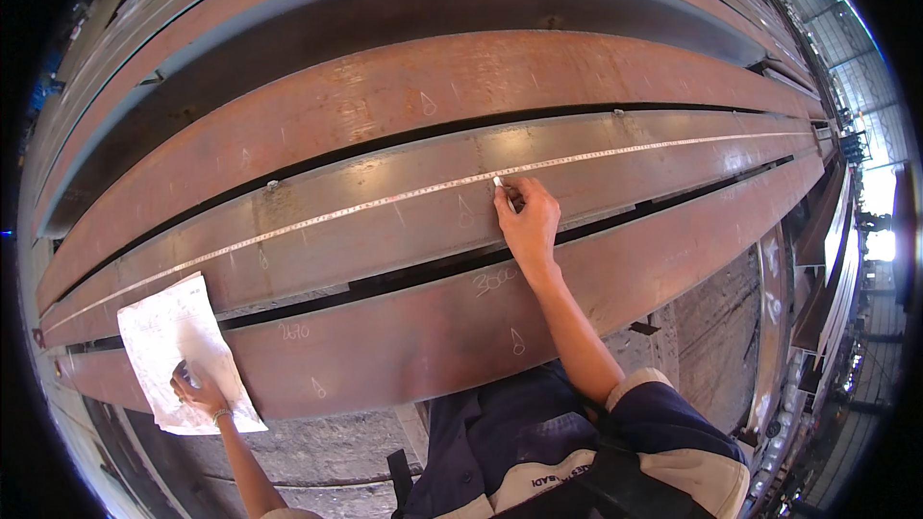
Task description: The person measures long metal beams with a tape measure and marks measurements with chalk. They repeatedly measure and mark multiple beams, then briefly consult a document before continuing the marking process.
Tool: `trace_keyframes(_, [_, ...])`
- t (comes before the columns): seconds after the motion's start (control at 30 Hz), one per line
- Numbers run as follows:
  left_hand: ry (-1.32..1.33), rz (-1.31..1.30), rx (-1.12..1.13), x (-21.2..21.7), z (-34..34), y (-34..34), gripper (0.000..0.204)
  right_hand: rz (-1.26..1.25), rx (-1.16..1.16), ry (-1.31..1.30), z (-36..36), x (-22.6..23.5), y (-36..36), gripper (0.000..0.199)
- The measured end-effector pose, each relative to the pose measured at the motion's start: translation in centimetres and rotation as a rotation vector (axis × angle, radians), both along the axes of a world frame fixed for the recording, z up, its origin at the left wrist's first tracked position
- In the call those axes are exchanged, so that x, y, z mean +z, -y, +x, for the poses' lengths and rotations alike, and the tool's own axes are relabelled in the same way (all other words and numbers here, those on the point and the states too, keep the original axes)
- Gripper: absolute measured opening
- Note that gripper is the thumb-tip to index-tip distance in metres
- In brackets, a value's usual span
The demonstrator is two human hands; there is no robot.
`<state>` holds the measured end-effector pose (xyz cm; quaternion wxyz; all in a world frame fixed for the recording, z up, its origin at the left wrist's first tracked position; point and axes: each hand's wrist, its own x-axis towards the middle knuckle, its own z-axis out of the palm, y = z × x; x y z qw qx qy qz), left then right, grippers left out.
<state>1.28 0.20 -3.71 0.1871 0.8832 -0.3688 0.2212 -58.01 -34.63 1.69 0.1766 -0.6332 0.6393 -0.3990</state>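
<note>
My right hand (pixel 531 216) is pinched on a short white piece of chalk (pixel 497 182), whose tip is at the edge of a measuring tape (pixel 385 200). The pale tape is stretched lengthwise along the middle steel beam (pixel 365 245). At the lower left, my left hand (pixel 202 394) rests on a creased white sheet of paper (pixel 173 327). Its fingers curl round a small dark thing (pixel 183 370) that I cannot make out. The sheet overlaps the nearest beam (pixel 404 336) and reaches up to the middle one. Chalk drop-shaped marks and handwriting show on the beams.
Beyond the middle beam lies another rusty brown beam (pixel 404 86), with more steel members stacked behind it. Narrow dark gaps separate the beams. Further metal sections (pixel 827 240) stand at the right. Worn boards or ground (pixel 711 327) show below the nearest beam.
</note>
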Motion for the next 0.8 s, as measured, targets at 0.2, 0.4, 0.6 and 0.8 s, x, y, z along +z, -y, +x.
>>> trace_keyframes(0.2, [0.0,0.023,0.02,0.15,0.03,-0.1,0.032,-0.016,-0.004,-0.063,0.48,0.02,0.19,0.013])
trace_keyframes(0.4, [0.01,0.02,0.007,0.21,-0.04,0.03,0.034,-0.057,0.005,-0.089,0.6,-0.11,0.22,0.013])
trace_keyframes(0.6, [0.009,0.043,0.043,0.22,-0.06,-0.09,0.036,-0.049,0.0,-0.103,0.71,-0.03,0.14,0.012])
trace_keyframes(0.8, [-0.003,0.045,0.051,0.4,-0.38,0.08,0.037,-0.067,0.01,-0.103,0.62,-0.26,0.28,0.011])
